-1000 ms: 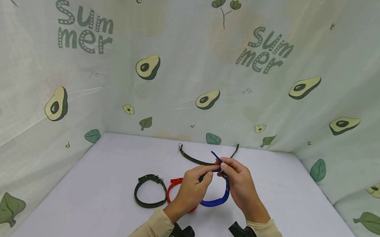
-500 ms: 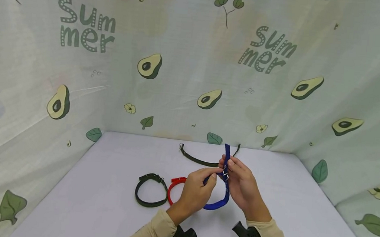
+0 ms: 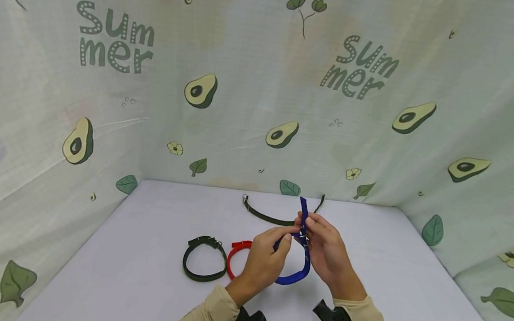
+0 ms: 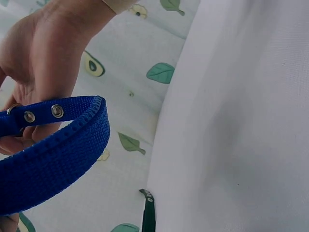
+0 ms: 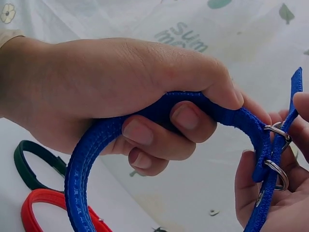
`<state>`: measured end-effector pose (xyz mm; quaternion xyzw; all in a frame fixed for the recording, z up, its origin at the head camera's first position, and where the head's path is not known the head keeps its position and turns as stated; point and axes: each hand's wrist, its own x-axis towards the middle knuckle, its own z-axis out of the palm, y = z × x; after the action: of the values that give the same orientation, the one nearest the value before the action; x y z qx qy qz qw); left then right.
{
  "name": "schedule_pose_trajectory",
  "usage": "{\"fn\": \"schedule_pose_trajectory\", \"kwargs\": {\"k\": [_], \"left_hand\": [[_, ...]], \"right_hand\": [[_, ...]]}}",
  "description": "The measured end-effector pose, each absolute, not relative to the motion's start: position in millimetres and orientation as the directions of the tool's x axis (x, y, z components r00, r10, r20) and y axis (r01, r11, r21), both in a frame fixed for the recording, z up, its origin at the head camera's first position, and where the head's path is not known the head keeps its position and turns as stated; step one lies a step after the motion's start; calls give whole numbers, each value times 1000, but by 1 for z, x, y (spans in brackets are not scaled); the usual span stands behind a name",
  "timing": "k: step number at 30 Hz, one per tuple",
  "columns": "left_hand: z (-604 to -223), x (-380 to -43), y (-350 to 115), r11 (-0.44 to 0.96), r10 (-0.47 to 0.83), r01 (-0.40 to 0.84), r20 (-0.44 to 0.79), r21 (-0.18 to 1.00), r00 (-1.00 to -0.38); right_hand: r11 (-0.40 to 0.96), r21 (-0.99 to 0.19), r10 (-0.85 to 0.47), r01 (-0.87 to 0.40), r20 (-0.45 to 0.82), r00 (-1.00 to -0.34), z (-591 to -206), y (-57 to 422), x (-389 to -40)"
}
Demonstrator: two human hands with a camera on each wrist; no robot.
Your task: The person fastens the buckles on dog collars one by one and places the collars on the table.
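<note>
A blue pet collar (image 3: 294,278) hangs as a loop between my two hands above the table. My left hand (image 3: 261,261) grips its padded band, fingers curled round it, as the right wrist view shows with the left hand (image 5: 145,82) at closer range. At the metal rings (image 5: 277,175), the strap's free end (image 3: 304,210) passes through and points upward. My right hand (image 3: 329,252) pinches the strap beside those rings. Metal eyelets (image 4: 57,111) line the strap near the right hand (image 4: 53,58) in the left wrist view.
A red collar (image 3: 231,263), partly behind my left forearm, lies beside a dark green buckled collar (image 3: 202,278) on the white table (image 3: 141,252). An unbuckled dark green collar (image 3: 268,218) stretches along the back. Printed cloth (image 3: 248,44) surrounds the table's back and sides.
The blue strap's free end, tilted up and left one second ago, now stands nearly upright above the right fingers. The left hand has shifted slightly right. The collars on the table stay put.
</note>
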<state>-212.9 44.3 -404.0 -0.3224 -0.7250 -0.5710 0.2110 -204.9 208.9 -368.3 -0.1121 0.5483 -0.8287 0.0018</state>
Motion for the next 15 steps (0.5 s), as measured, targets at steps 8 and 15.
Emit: {"fn": "schedule_pose_trajectory", "kwargs": {"k": [8, 15], "left_hand": [[-402, -212, 42, 156, 246, 699, 658, 698, -712], [-401, -213, 41, 158, 263, 700, 653, 697, -710]], "right_hand": [[-358, -925, -119, -129, 182, -976, -367, 208, -204], [-286, -943, -95, -170, 205, -974, -367, 207, -204]]}}
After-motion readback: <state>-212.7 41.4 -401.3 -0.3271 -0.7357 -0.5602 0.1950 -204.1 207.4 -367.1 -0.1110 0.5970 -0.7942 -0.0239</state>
